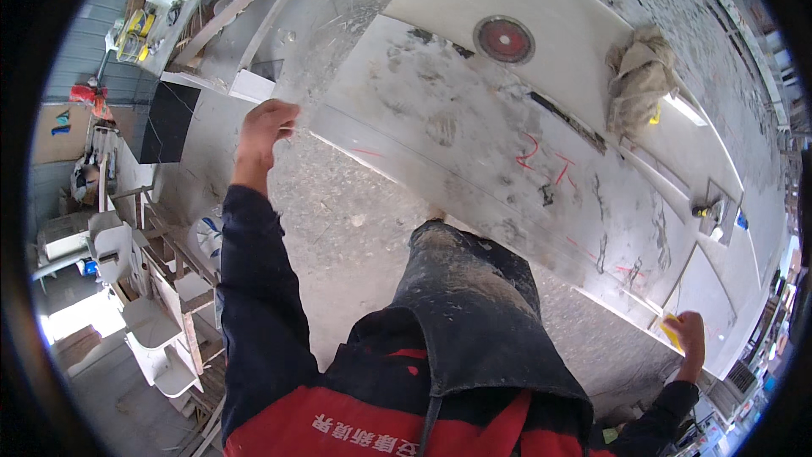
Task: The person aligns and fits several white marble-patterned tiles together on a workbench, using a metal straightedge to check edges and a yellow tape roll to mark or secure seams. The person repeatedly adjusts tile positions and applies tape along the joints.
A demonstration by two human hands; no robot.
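Observation:
A long pale slab (406,76) with grey smudges and red marks lies in front of me, running from upper left to lower right. Just off its left end is my left hand (264,134), fingers bent and closed; what they hold, if anything, cannot be made out. At the slab's right end my right hand (692,338) is closed around a yellow tape measure (672,332), mostly hidden by the fingers. A thin straight line runs along the slab's near edge; I cannot tell whether it is the tape's blade.
On the far boards sit a dusty red disc (505,39) and a crumpled tan cloth (640,76). A dark narrow strip (568,121) lies on the slab. Wooden frames and white offcuts (152,322) stand at the left. My dark apron (474,313) touches the slab's near edge.

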